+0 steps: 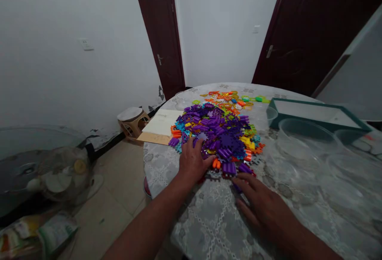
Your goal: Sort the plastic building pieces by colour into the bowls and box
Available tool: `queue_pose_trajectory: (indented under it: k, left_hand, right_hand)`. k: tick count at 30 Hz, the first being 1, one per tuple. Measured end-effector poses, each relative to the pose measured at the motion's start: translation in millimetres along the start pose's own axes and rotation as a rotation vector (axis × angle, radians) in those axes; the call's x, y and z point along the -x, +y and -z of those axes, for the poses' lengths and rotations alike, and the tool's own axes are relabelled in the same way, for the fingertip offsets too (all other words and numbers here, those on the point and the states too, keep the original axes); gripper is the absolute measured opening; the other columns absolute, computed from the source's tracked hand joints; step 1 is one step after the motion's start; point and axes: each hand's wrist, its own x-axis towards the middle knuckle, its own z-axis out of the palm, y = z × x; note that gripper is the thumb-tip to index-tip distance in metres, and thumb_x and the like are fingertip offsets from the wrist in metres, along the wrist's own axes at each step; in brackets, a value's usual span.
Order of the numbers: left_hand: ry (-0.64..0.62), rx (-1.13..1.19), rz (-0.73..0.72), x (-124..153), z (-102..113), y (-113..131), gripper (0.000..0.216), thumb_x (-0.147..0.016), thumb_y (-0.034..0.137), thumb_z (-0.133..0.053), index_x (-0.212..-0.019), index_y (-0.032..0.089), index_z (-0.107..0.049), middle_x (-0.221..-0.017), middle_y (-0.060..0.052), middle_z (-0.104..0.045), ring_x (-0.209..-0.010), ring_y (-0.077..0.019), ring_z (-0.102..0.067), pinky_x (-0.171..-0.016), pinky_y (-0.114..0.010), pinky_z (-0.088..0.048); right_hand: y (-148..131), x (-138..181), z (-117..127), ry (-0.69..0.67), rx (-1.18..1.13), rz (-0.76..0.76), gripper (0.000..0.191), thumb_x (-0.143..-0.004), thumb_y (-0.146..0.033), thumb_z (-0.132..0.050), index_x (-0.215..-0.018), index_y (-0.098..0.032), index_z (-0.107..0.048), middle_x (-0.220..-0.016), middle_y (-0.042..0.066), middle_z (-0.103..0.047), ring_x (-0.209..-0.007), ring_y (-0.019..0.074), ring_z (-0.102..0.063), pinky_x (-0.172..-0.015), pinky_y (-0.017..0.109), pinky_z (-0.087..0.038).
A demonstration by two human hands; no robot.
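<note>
A heap of small plastic building pieces (216, 126), mostly purple with orange, yellow, blue and green ones, lies on a round table. My left hand (192, 157) rests on the heap's near left edge, thumb and fingers spread over the pieces. At the near right edge is my right hand (259, 200), its fingers apart and stretched toward a purple piece (245, 168). Whether its fingertips touch that piece I cannot tell. An orange piece (216, 164) lies by my left thumb.
Clear plastic tubs (304, 136) stand on the table's right side, before a green-edged box (319, 112). A pale sheet (162, 122) lies left of the heap. The patterned tablecloth (215, 220) covers the near table. A stool (131, 118) and a fan (59, 176) stand at left.
</note>
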Motion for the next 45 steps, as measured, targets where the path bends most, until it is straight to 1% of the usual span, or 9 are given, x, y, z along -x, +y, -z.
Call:
queue_pose_trajectory:
  k: [6,13,18,24,28,33,36,41,45]
  left_hand:
    - [0.025,-0.019,-0.099,-8.4,-4.0,3.5,0.058,-0.088,0.04,-0.076,-0.142,0.025,-0.061,-0.145,-0.015,-0.054,-0.126,-0.0341,-0.057,-0.105,-0.046,-0.052]
    - [0.074,0.0,-0.169,-15.2,-9.3,10.6,0.047,-0.085,0.024,-0.074,-0.132,0.024,-0.066,-0.135,-0.014,-0.059,-0.118,-0.0302,-0.063,-0.099,-0.04,-0.054]
    - [0.115,0.063,-0.192,-24.5,-2.4,15.3,0.045,-0.087,0.025,-0.072,-0.132,0.022,-0.067,-0.13,-0.015,-0.059,-0.116,-0.0311,-0.065,-0.097,-0.041,-0.056]
    - [0.175,0.352,-0.222,-42.5,13.2,40.5,0.045,-0.085,0.024,-0.074,-0.129,0.024,-0.066,-0.123,-0.011,-0.062,-0.113,-0.0278,-0.064,-0.1,-0.041,-0.054]
    - [0.156,0.628,-0.127,-48.2,15.6,63.7,0.043,-0.083,0.029,-0.077,-0.125,0.025,-0.069,-0.113,-0.007,-0.068,-0.101,-0.0247,-0.065,-0.096,-0.039,-0.053]
    - [-0.092,1.246,0.202,-52.2,8.9,87.0,0.055,-0.081,0.041,-0.08,-0.132,0.026,-0.063,-0.084,0.002,-0.066,-0.056,-0.0134,-0.058,-0.053,-0.026,-0.049]
    - [-0.222,1.711,0.351,-52.8,7.5,94.7,0.062,-0.078,0.039,-0.083,-0.132,0.028,-0.056,-0.088,0.002,-0.069,-0.055,-0.0129,-0.062,-0.042,-0.021,-0.044]
    - [-0.596,2.061,0.371,-41.6,7.1,89.9,0.058,-0.079,0.042,-0.082,-0.129,0.021,-0.06,-0.096,-0.007,-0.074,-0.053,-0.0112,-0.062,-0.039,-0.017,-0.042]
    - [-0.75,2.122,0.306,-30.8,-3.4,79.4,0.058,-0.08,0.045,-0.08,-0.129,0.018,-0.061,-0.099,-0.011,-0.072,-0.057,-0.0122,-0.064,-0.039,-0.016,-0.041]
  right_hand:
    - [6.3,-4.3,-24.7,-0.012,-0.025,-0.104,0.041,-0.098,-0.023,-0.057,-0.139,-0.022,-0.062,-0.142,0.015,-0.061,-0.12,0.0288,-0.068,-0.097,0.047,-0.063]
    - [9.6,-21.0,-17.7,-0.022,-0.028,-0.118,0.039,-0.094,-0.019,-0.057,-0.133,-0.022,-0.063,-0.135,0.013,-0.061,-0.111,0.0262,-0.068,-0.093,0.043,-0.062]
    - [10.5,-21.6,-17.5,0.02,-0.053,-0.12,0.043,-0.092,-0.016,-0.058,-0.134,-0.023,-0.061,-0.136,0.012,-0.06,-0.114,0.0249,-0.065,-0.096,0.04,-0.059]
    - [13.8,-20.1,-18.3,0.059,-0.099,-0.154,0.036,-0.092,-0.013,-0.057,-0.126,-0.022,-0.064,-0.132,0.011,-0.061,-0.108,0.0226,-0.066,-0.095,0.038,-0.059]
    - [18.1,-20.4,-20.3,0.1,-0.079,-0.183,0.033,-0.094,-0.011,-0.055,-0.123,-0.021,-0.066,-0.131,0.012,-0.063,-0.106,0.0232,-0.068,-0.093,0.039,-0.06]
    - [22.7,-19.8,-23.4,0.138,-0.073,-0.214,0.036,-0.094,-0.008,-0.053,-0.124,-0.02,-0.067,-0.13,0.014,-0.065,-0.106,0.0246,-0.07,-0.09,0.04,-0.061]
    - [25.2,-19.3,-25.5,0.191,-0.095,-0.201,0.036,-0.094,-0.009,-0.054,-0.126,-0.021,-0.066,-0.13,0.013,-0.065,-0.105,0.0243,-0.071,-0.091,0.04,-0.062]
    - [31.4,-17.6,-18.2,0.393,-0.166,-0.139,0.03,-0.099,-0.013,-0.053,-0.125,-0.021,-0.064,-0.122,0.012,-0.068,-0.105,0.0233,-0.071,-0.091,0.039,-0.062]
    - [34.3,-13.7,1.5,0.583,-0.19,-0.055,0.033,-0.1,-0.014,-0.053,-0.131,-0.024,-0.061,-0.123,0.011,-0.068,-0.112,0.0221,-0.069,-0.095,0.037,-0.06]
